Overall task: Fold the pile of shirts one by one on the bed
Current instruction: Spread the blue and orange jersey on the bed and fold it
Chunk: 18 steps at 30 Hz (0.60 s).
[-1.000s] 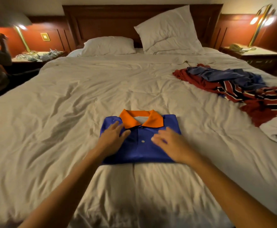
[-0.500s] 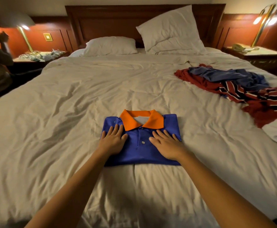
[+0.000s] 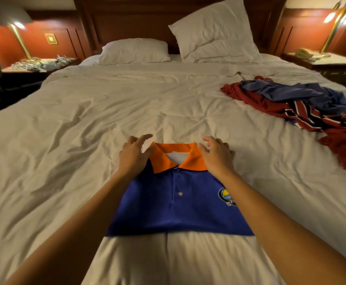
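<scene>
Left hand (image 3: 134,159) and right hand (image 3: 217,157) now up beside orange collar (image 3: 194,161) of blue shirt (image 3: 178,212); fingers (image 3: 142,139) apparently spread; shirt pile (image 3: 312,108) rightward

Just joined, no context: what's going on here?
A person is folding shirts on the bed. A blue polo with an orange collar lies folded flat in front of them, left hand and right hand at its shoulders beside the collar; grip unclear. A pile of unfolded shirts lies further right.
</scene>
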{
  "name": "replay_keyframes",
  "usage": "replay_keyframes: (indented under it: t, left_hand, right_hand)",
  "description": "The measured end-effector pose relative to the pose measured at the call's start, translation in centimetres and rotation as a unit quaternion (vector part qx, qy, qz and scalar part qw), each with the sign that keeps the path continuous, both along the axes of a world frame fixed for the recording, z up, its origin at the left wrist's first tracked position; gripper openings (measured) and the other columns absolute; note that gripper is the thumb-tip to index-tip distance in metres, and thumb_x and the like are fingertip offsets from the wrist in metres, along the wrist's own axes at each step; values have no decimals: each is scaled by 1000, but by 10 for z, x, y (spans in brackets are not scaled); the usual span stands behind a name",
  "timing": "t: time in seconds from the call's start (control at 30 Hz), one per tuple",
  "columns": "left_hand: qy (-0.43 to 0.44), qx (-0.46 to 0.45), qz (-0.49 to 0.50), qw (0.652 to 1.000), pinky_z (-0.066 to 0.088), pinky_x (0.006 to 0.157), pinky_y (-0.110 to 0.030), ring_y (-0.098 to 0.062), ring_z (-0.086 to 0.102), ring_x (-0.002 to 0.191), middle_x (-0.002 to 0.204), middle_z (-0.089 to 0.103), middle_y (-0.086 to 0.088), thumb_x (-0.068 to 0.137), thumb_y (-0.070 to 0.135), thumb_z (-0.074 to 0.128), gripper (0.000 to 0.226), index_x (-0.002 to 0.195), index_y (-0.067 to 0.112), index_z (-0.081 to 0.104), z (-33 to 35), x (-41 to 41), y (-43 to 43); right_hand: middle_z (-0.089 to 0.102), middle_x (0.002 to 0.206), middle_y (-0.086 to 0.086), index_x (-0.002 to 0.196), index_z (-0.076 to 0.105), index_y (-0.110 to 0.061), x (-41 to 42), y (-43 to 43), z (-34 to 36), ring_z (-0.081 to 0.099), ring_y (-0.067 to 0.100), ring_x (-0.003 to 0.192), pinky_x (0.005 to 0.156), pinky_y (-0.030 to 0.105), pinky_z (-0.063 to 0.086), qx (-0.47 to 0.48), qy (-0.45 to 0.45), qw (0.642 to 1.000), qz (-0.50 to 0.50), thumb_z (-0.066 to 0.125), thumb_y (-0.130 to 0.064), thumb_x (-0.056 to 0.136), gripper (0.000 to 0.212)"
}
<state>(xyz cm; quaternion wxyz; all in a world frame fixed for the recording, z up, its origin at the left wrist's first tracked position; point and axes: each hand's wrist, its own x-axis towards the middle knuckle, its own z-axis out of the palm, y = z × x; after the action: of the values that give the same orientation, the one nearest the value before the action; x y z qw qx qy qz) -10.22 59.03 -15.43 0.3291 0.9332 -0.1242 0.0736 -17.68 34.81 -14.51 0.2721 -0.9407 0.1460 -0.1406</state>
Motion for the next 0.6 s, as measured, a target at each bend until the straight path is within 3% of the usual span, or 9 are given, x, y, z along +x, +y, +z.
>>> replay_keyframes:
  t: [0.07, 0.13, 0.27, 0.37, 0.43, 0.5, 0.6]
  left_hand:
    - [32, 93, -109, 989, 39, 108, -45, -26, 44, 120, 131, 38, -2, 100, 41, 52, 43, 142, 49, 46, 2, 18, -6]
    - [70, 168, -182, 966, 33, 112, -38, -22, 37, 120, 128, 31, 1, 100, 44, 51, 32, 132, 48, 56, 6, 30, -6]
    - [125, 123, -232, 957, 38, 99, -28, -19, 45, 112, 127, 34, 1, 93, 38, 67, 8, 98, 36, 62, 21, 47, 16]
    - [143, 74, -246, 956, 46, 89, -24, -11, 57, 104, 124, 50, 3, 87, 31, 75, 12, 94, 33, 66, 29, 56, 35]
    - [159, 71, -258, 950, 46, 91, -26, -9, 59, 105, 121, 58, 6, 87, 32, 74, 14, 100, 33, 69, 31, 58, 41]
    - [175, 83, -264, 945, 44, 91, -24, -8, 59, 106, 118, 62, 9, 94, 32, 66, 16, 110, 33, 70, 34, 59, 39]
    - [183, 92, -265, 942, 49, 83, -23, -12, 63, 97, 109, 66, 8, 99, 25, 60, 15, 106, 32, 71, 41, 61, 34]
  right_hand:
    - [57, 137, 3, 141, 47, -32, 20, -3, -5, 48, 27, 127, 105, 49, 32, 13, 53, 996, 65, 44, -51, 100, 45]
    - [57, 138, 2, 138, 48, -38, 33, -6, -12, 49, 27, 127, 104, 49, 31, 9, 94, 992, 86, 43, -55, 99, 43]
    - [67, 102, -13, 102, 55, -36, 38, -18, -27, 59, 21, 105, 93, 46, 34, 3, 64, 990, 123, 48, -51, 99, 17]
    - [60, 81, -17, 95, 54, -33, 38, -26, -33, 58, 11, 86, 95, 51, 41, 44, 31, 987, 149, 57, -50, 95, 17]
    - [62, 90, -18, 105, 57, -38, 38, -32, -32, 57, 9, 93, 101, 49, 39, 50, 47, 983, 170, 58, -60, 88, 28]
    - [58, 109, -17, 119, 55, -49, 39, -36, -26, 53, 13, 111, 107, 48, 36, 43, 72, 977, 196, 57, -69, 81, 43]
    - [45, 110, -13, 123, 61, -41, 37, -20, -9, 39, 13, 113, 101, 32, 28, -44, 10, 985, 169, 66, -55, 86, 40]
